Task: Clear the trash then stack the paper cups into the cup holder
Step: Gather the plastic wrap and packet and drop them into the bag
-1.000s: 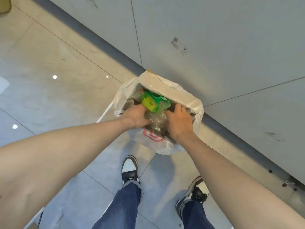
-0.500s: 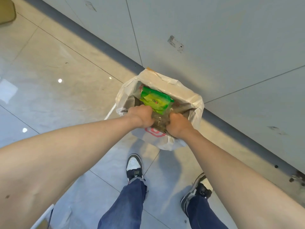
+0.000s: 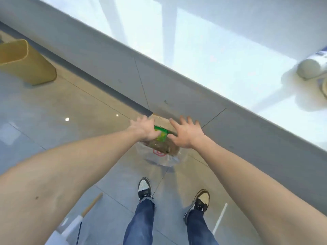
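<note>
Both hands have lifted off the trash and spread open. Left hand [image 3: 144, 129] and right hand [image 3: 185, 134] hover, grip empty, above the white plastic trash bag [image 3: 159, 156] at frame centre. Its red logo is unreadable; a green wrapper [image 3: 161, 134] lies on top.

A: Count, head view. Hands: two, left hand [image 3: 145, 129] and right hand [image 3: 185, 134], both spread with fingers apart, gripping nothing.

B: Bags?

A: One trash bag [image 3: 160, 154] on the floor. Green wrappers inside: one green wrapper [image 3: 161, 134]. The rest of the contents is a brown blurred mass, not countable.

B: Shoes?

A: Two, left shoe [image 3: 144, 189], right shoe [image 3: 199, 202].

B: Bins?

A: One yellow bin [image 3: 26, 62]. One white bottle [image 3: 311, 67] on the counter, blurred.
</note>
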